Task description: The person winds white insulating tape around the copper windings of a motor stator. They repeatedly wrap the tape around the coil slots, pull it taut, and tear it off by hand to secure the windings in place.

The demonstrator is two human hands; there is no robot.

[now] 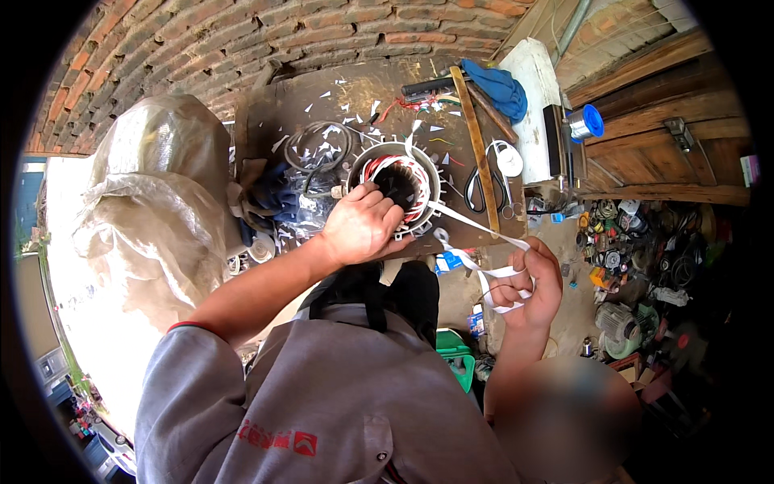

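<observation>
Item: motor stator [397, 184], round, pale metal housing with ribbed outer wall, standing open end up near the front edge of the desk [322, 89]. Inside the ring: windings in red and white wire around a dark central bore. Scraps of white insulating paper lie scattered over the desk around it.

Item: white tape [476, 230], a narrow flat strip, running taut from the stator's rim down and to the right, ending in loose loops.

Left hand [364, 224]: curled over the near rim of the stator, fingers bent into the bore and pressing on the windings; the fingertips are hidden, so what they pinch cannot be told.

Right hand [534, 282]: held off the desk's front edge, well apart from the stator, fingers closed around the looped end of the tape.

Also on the desk: coil of grey wire [318, 145] left of the stator; black-handled scissors [486, 189] just right of it; long wooden stick [474, 141]; blue cloth [498, 87]; blue-flanged spool [587, 123] at the far right.

Surroundings: brick wall [242, 36] behind the desk; clear plastic sack [153, 177] to the left; motor parts heaped on the floor [645, 242] at right.
</observation>
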